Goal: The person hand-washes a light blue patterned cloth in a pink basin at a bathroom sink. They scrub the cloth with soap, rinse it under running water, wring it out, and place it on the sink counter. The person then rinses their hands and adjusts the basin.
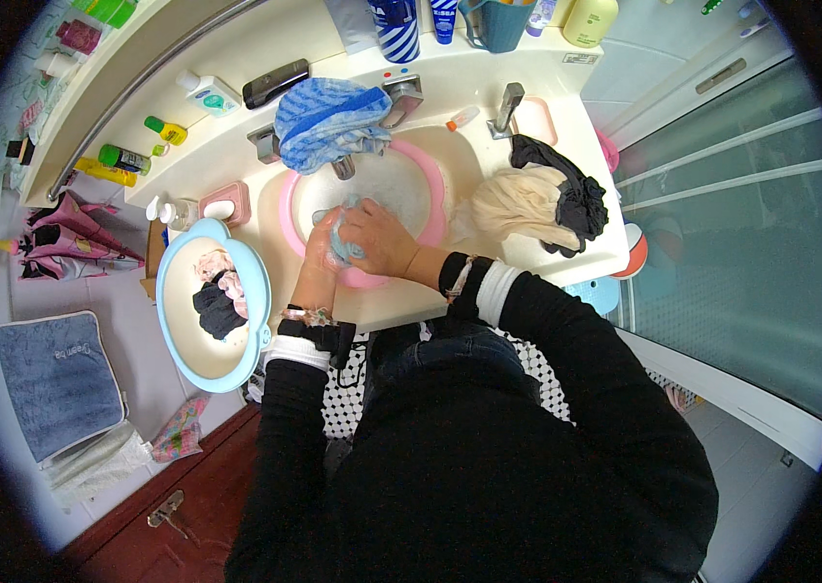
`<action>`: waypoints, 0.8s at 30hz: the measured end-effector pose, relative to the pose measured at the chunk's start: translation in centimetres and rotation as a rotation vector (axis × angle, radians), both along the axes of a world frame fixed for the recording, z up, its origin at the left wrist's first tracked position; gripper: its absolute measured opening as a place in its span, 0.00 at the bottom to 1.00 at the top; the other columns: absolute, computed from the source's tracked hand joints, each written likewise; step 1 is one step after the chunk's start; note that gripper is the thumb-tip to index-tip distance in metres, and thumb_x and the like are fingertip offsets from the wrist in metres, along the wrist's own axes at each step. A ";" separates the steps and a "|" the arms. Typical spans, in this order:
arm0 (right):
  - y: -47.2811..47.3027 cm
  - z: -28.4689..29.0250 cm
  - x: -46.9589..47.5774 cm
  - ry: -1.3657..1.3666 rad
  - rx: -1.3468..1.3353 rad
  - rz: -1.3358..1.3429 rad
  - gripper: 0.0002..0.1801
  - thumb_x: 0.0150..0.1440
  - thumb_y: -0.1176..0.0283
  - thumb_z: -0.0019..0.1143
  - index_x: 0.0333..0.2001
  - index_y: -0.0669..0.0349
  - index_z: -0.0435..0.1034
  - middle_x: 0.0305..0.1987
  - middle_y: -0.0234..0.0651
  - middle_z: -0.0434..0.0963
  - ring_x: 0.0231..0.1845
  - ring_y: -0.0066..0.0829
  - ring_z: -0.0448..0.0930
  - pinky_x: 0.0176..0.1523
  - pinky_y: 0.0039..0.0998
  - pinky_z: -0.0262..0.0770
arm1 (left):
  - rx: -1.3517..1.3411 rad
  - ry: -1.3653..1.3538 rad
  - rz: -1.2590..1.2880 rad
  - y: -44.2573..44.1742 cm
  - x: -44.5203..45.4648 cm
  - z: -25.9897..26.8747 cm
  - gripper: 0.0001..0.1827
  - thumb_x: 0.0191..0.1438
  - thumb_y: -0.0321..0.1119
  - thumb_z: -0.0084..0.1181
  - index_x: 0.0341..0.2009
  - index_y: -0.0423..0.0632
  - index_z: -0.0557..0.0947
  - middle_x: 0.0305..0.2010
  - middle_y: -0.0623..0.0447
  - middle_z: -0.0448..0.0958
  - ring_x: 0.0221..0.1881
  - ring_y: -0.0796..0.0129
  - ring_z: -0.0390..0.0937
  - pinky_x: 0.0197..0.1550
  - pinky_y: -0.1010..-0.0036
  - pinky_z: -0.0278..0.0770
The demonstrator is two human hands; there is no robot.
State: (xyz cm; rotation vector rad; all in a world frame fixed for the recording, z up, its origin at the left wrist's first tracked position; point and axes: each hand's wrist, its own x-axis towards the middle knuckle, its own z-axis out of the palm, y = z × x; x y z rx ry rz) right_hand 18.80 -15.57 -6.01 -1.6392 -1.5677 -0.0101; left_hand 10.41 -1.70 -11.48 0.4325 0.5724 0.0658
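Note:
Both hands meet over a pink-rimmed washbasin that sits in the sink and holds cloudy, sudsy water. Between them is a bunched light-blue wet cloth with foam on it. My left hand grips the cloth from the left side. My right hand presses over it from the right, fingers curled. The faucet spout comes down at the basin's far rim, and a blue striped towel is draped over the faucet.
Left, a blue-rimmed basin holds black and pink garments. Beige and black clothes lie on the right counter. Behind stand a soap dish, a pump bottle, a second tap and several bottles. A glass shower door is far right.

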 end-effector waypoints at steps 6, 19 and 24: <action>-1.1 0.4 -0.9 -0.251 -0.032 0.122 0.10 0.40 0.67 0.54 0.30 0.52 0.67 0.36 0.29 0.68 0.41 0.39 0.67 0.38 0.39 0.66 | 0.128 -0.010 -0.189 0.5 -1.1 1.8 0.07 0.53 0.35 0.49 0.37 0.49 0.74 0.35 0.53 0.74 0.33 0.66 0.74 0.33 0.72 0.76; -0.5 -1.4 -3.7 -0.514 0.028 0.237 0.07 0.44 0.66 0.46 0.26 0.55 0.68 0.40 0.36 0.68 0.43 0.38 0.67 0.35 0.45 0.66 | 0.593 0.335 -0.563 0.6 -0.6 4.4 0.04 0.48 0.32 0.55 0.28 0.50 0.74 0.25 0.56 0.71 0.23 0.72 0.69 0.21 0.78 0.66; -0.5 -2.3 -4.2 -0.515 -0.031 0.252 0.08 0.46 0.66 0.45 0.29 0.55 0.68 0.41 0.36 0.68 0.44 0.37 0.66 0.37 0.45 0.67 | 0.774 0.427 -0.587 0.4 -0.5 4.0 0.05 0.49 0.34 0.55 0.30 0.51 0.73 0.24 0.55 0.71 0.22 0.72 0.69 0.19 0.79 0.66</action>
